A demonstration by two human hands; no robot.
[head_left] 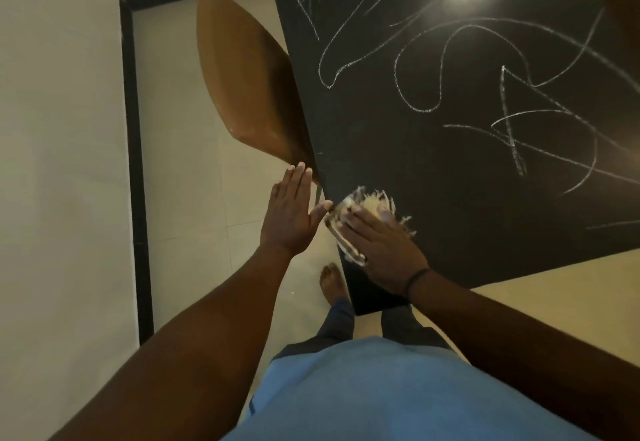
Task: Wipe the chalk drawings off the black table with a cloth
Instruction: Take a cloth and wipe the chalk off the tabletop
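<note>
The right hand [382, 250] lies flat on the cloth [360, 212], fingers straight, pressing it down at the near left edge of the black surface [398, 149]. The left hand [289, 213] is open with straight fingers, just off that edge, thumb tip near the cloth. White chalk lines [509, 118] loop over most of the surface, well apart from the cloth. A brown chair [242, 80] stands beside it on a pale tiled floor [187, 181]. The cloth is pale, bunched and frayed.
</note>
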